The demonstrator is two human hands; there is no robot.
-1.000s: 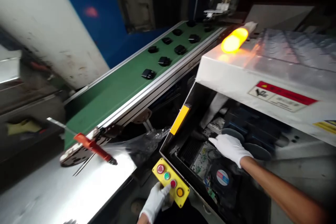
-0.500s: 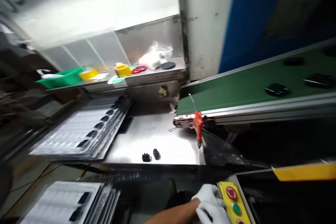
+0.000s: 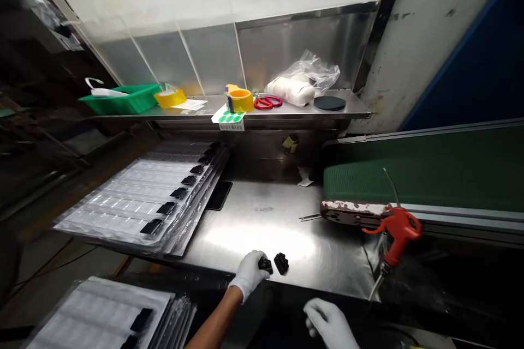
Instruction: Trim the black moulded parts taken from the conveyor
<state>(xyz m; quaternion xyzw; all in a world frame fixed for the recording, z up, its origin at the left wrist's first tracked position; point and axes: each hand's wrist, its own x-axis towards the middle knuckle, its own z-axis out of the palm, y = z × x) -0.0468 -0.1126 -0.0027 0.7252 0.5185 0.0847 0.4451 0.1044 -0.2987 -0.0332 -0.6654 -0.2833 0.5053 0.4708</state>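
Brightly lit table (image 3: 245,234), black parts (image 3: 281,263), conveyor (image 3: 434,169)

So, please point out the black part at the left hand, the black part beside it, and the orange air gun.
Black part (image 3: 267,266) at the left hand (image 3: 249,271): head view, its uncovered right side.
Second black part (image 3: 281,264): head view, middle of visible surface.
Orange air gun (image 3: 397,240): head view, its handle.

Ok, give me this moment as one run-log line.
left hand: at left black part, grip unclear | right hand: loosely curled, nothing visible inside | right black part: on metal bench
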